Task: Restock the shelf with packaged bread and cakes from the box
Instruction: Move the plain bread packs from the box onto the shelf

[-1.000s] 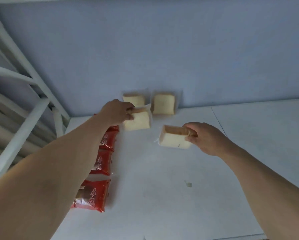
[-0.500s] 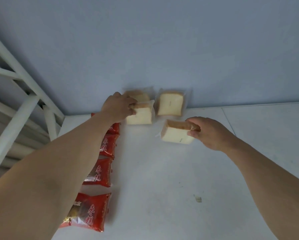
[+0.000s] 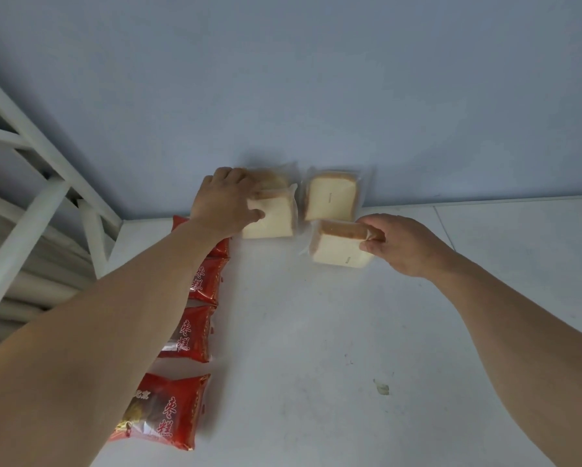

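My left hand (image 3: 227, 203) grips a clear-wrapped bread pack (image 3: 272, 219) by its top edge, set down in front of another bread pack (image 3: 272, 176) that leans on the back wall. My right hand (image 3: 402, 242) pinches the crust edge of a second bread pack (image 3: 338, 246), which rests just in front of a bread pack (image 3: 330, 197) standing against the wall. A column of red cake packets (image 3: 168, 411) runs along the left of the white shelf (image 3: 316, 348), partly hidden under my left forearm.
The blue back wall (image 3: 316, 96) closes the shelf behind the bread. White metal frame struts (image 3: 23, 210) stand at the left end. A small scrap or stain (image 3: 382, 387) lies on the shelf surface. Bare shelf stretches to the right.
Both hands moved farther back with their bread packs. The left pack now rests on the shelf before the rear pack; the right pack has come down close behind the wall pack.
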